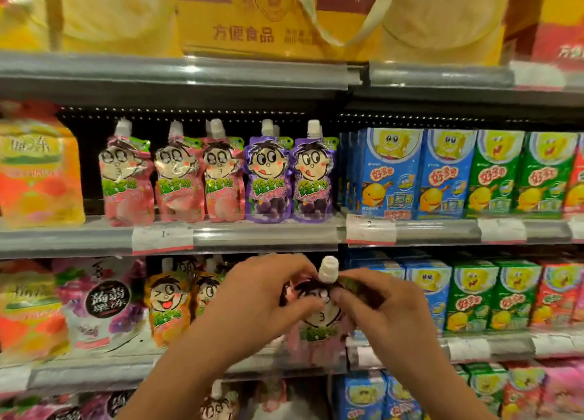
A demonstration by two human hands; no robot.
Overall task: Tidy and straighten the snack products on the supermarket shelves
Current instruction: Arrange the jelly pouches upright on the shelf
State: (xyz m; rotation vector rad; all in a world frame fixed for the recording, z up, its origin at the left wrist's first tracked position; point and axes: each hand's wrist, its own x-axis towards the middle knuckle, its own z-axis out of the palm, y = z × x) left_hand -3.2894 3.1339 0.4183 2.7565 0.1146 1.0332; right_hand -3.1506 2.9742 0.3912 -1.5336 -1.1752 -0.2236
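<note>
A pink jelly pouch (319,331) with a cartoon face and a white cap is held upright in front of the lower shelf. My left hand (262,296) grips its upper left corner and my right hand (379,306) pinches its upper right corner just below the cap. On the shelf above stand three pink pouches (172,173) and two purple pouches (287,173) in a row, spouts up. Orange pouches (170,306) of the same kind stand left of my hands, partly hidden by my left arm.
Blue and green snack boxes (458,173) fill the right side of both shelves, with red ones (553,296) lower right. Large jelly bags (38,173) stand at the left. Price tags (162,238) hang on the shelf rails. Yellow gift boxes (252,18) sit on top.
</note>
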